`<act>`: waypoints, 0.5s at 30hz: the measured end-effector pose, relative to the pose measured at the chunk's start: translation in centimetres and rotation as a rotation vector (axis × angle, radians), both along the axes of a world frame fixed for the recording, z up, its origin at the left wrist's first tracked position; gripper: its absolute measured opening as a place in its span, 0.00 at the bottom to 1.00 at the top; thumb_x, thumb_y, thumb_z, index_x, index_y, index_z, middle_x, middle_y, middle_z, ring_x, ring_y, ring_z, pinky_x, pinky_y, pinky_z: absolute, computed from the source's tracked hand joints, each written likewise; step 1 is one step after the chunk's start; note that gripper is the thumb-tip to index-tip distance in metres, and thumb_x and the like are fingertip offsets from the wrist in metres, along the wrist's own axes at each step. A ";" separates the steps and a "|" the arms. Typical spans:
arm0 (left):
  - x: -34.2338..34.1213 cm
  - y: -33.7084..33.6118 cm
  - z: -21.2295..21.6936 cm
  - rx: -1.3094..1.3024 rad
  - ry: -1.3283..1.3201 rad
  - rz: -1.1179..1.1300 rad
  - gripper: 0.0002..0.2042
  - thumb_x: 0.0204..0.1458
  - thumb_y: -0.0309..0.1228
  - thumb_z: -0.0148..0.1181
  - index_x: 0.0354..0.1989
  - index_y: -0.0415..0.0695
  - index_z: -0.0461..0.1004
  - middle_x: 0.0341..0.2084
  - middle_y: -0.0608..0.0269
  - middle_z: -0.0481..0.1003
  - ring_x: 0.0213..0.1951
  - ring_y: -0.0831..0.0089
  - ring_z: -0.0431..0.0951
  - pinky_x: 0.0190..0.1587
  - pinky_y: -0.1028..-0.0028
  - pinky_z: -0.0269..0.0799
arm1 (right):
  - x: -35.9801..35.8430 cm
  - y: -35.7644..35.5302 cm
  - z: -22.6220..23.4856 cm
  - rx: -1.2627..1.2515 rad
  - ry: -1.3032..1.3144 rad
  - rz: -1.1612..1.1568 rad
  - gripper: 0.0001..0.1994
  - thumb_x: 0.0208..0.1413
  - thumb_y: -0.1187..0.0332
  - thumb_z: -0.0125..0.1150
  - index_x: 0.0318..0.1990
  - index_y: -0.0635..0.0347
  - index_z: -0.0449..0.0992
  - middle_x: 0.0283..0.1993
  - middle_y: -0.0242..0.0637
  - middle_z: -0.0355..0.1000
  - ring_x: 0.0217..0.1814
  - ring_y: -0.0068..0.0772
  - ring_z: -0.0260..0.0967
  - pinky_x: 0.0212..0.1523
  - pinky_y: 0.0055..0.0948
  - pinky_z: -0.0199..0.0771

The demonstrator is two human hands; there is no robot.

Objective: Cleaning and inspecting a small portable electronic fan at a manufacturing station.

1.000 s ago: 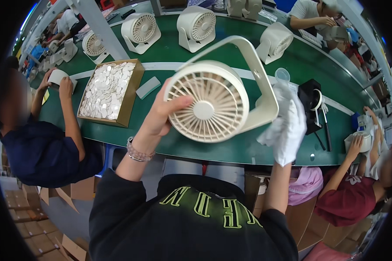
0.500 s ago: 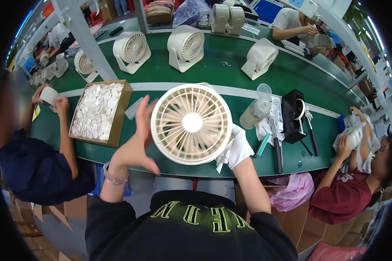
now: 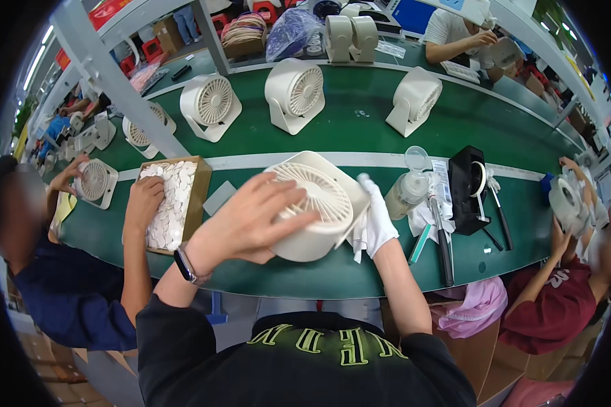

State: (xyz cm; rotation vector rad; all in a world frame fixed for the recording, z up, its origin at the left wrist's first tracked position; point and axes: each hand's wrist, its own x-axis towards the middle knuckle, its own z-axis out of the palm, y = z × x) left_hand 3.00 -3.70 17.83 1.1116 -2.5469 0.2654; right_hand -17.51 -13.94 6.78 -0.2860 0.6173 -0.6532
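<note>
A cream desk fan (image 3: 316, 245) is tilted in front of me, its round grille facing up and its square stand behind. My bare left hand (image 3: 261, 214) wraps over the near left side, fingers lying across the grille. My right hand (image 3: 380, 227), in a white glove with a white cloth hanging from it, grips the fan's right side at the stand. Part of the grille is hidden under my left fingers. Just right of my glove stands a clear bottle (image 3: 407, 193) with an open round lid.
A carton of white discs (image 3: 195, 197) lies left, with a co-worker's hand (image 3: 144, 200) in it. Several fans (image 3: 295, 95) line the green belt (image 3: 353, 119). A black tape dispenser (image 3: 465, 186) and a black-handled tool (image 3: 445, 258) lie right. Another co-worker (image 3: 550, 298) sits at far right.
The fan has turned from facing me to leaning back and tilting. My left hand has moved from beside it onto its grille. The left co-worker's hand has gone into the carton.
</note>
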 end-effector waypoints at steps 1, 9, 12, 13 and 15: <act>0.2 -0.8 0.1 0.033 0.049 0.035 0.31 0.26 0.31 0.63 0.49 0.49 0.71 0.44 0.52 0.71 0.46 0.55 0.73 0.50 0.60 0.67 | 0.0 -0.6 -0.7 0.010 -0.076 -0.029 0.23 0.59 0.54 0.41 0.54 0.63 0.64 0.48 0.42 0.69 0.45 0.36 0.69 0.45 0.32 0.72; -1.1 -16.6 3.0 0.136 0.230 0.143 0.36 0.24 0.35 0.69 0.51 0.43 0.69 0.41 0.51 0.74 0.42 0.54 0.74 0.45 0.66 0.70 | -1.3 0.8 -5.5 -0.068 0.112 0.001 0.20 0.59 0.56 0.50 0.51 0.62 0.68 0.41 0.33 0.71 0.30 0.16 0.64 0.26 0.18 0.67; -3.1 -23.1 1.6 0.220 0.153 0.229 0.34 0.26 0.35 0.68 0.51 0.44 0.70 0.39 0.48 0.74 0.42 0.52 0.74 0.45 0.66 0.70 | -0.1 2.7 -3.1 -0.361 0.387 0.176 0.19 0.58 0.56 0.51 0.47 0.63 0.71 0.38 0.33 0.72 0.27 0.14 0.65 0.22 0.13 0.63; -4.0 -24.9 1.0 0.220 0.122 0.229 0.34 0.27 0.35 0.68 0.52 0.45 0.69 0.38 0.46 0.73 0.41 0.51 0.74 0.45 0.65 0.70 | 0.1 2.9 -3.5 -0.464 0.417 0.214 0.18 0.58 0.56 0.51 0.44 0.62 0.74 0.36 0.31 0.73 0.24 0.13 0.65 0.22 0.12 0.63; -5.3 -27.8 -0.2 0.208 0.100 0.211 0.34 0.28 0.35 0.68 0.52 0.46 0.69 0.37 0.45 0.73 0.41 0.51 0.73 0.45 0.65 0.70 | 0.4 3.2 -3.7 -0.422 0.410 0.262 0.17 0.59 0.57 0.51 0.42 0.62 0.76 0.35 0.30 0.73 0.22 0.12 0.64 0.21 0.11 0.63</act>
